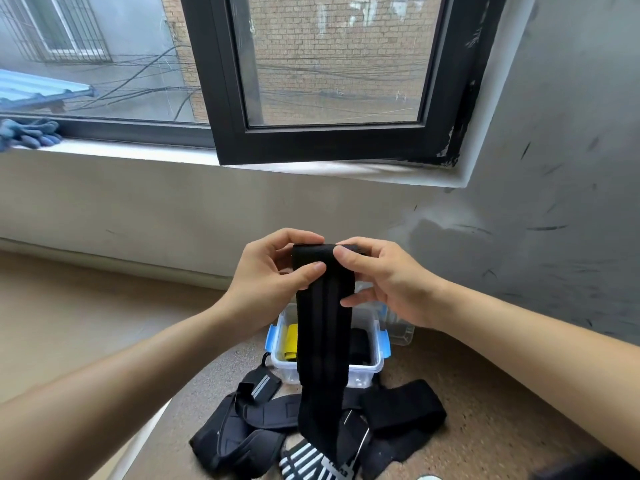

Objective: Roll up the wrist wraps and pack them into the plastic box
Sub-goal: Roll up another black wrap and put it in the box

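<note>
Pinching the top end of a long black wrist wrap between curled fingers and thumbs, the left hand and right hand hold it up side by side, thumbs pressed on its near face. Below the grip the wrap hangs straight down in front of the clear plastic box with blue latches, which holds a yellow roll. Its lower end reaches the pile of loose wraps on the floor.
</note>
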A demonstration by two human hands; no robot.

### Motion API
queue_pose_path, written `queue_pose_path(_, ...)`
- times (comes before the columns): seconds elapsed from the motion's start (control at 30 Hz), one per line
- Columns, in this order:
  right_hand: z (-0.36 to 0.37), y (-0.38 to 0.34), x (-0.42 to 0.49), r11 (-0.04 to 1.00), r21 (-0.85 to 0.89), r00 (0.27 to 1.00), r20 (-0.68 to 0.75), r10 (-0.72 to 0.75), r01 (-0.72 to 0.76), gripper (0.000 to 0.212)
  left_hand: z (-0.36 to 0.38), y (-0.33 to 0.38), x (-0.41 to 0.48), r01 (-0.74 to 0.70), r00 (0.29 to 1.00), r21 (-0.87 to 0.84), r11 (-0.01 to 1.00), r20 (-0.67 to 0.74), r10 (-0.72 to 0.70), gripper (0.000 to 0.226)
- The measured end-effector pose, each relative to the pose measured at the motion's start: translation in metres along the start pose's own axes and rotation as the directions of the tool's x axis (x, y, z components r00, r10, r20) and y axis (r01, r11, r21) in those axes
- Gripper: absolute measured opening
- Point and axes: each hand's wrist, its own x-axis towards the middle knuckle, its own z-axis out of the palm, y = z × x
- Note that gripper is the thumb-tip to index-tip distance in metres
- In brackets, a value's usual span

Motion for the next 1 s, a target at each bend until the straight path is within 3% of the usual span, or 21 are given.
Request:
queue_pose_path(0.33, 0.0016, -0.0006, -0.0026, 0.993, 0.025, 0.994, 0.003, -0.111, 0.111, 0.029, -0.0036, 0.0008, -0.0020, 0.262, 0.955, 0.028, 0.965, 0.135, -0.263, 0.039)
queue_pose_path(0.53, 0.0026, 0.0037, -0.0006, 0.986, -0.084, 0.988, -0.038, -0.151, 0.147, 0.038, 0.0005, 0.0005, 0.0000, 0.206, 0.975, 0.050, 0.977, 0.075, -0.210, 0.019)
queue_pose_path(0.63, 0.0008, 0.0044, -0.0007, 0.986, -0.122, 0.991, -0.055, -0.124, 0.117, 0.043, 0.0026, 0.0016, 0.0008, 0.157, 0.986, 0.069, 0.985, 0.053, -0.161, 0.022)
queue_pose_path(0.73, -0.0046, 0.0051, -0.0017, 0.998, -0.064, 1.000, 0.020, 0.002, 0.000, 0.039, 0.0030, 0.0008, -0.0002, 0.102, 0.992, 0.046, 0.994, 0.064, -0.105, 0.025)
queue_pose_path(0.83, -0.0047, 0.0052, -0.0017, 0.996, -0.039, 0.995, 0.054, 0.087, -0.085, 0.050, 0.0041, -0.0020, -0.0016, 0.059, 0.996, 0.043, 0.997, 0.064, -0.062, 0.027)
queue_pose_path(1.0, -0.0026, 0.0034, 0.0001, 0.999, -0.044, 0.999, 0.005, 0.032, -0.032, 0.050, 0.0042, -0.0044, -0.0028, 0.027, 0.998, 0.055, 0.998, 0.052, -0.030, 0.031)
